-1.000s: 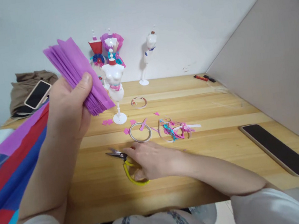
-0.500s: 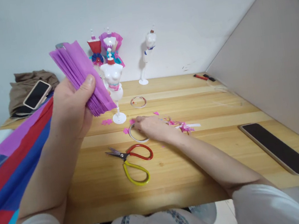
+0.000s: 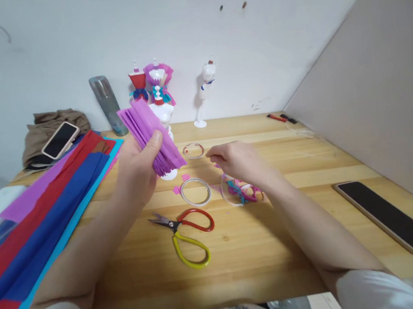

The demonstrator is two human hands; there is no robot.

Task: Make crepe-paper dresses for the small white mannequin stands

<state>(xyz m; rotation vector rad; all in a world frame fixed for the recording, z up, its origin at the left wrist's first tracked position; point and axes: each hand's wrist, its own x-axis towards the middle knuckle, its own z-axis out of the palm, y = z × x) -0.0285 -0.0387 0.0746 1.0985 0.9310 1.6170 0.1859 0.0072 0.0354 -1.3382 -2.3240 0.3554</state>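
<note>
My left hand (image 3: 137, 166) grips a pleated stack of purple paper (image 3: 153, 136), thumb across its front, before a white mannequin (image 3: 163, 112). My right hand (image 3: 236, 161) hovers over a heap of pink and teal ribbon scraps (image 3: 241, 190), fingers bent together; whether anything is between its fingertips is too small to tell. Left of that heap lies a tape ring (image 3: 195, 192), with small pink flower pieces (image 3: 185, 177) beside it. A second ring (image 3: 193, 150) lies farther back. Scissors (image 3: 173, 224) with red and yellow handles rest spread apart near the front.
Coloured sheets (image 3: 47, 216), a phone (image 3: 60, 140) on brown cloth (image 3: 37, 141) and a grey bottle (image 3: 109, 106) are at left. Dressed mannequins (image 3: 138, 85) and another mannequin (image 3: 208, 75) stand by the wall. Red marker (image 3: 277, 118) and large phone (image 3: 393, 218) lie right.
My left hand has moved right and lower with the purple stack. My right hand has left the near tape ring and shifted right and back. The view has tilted up slightly.
</note>
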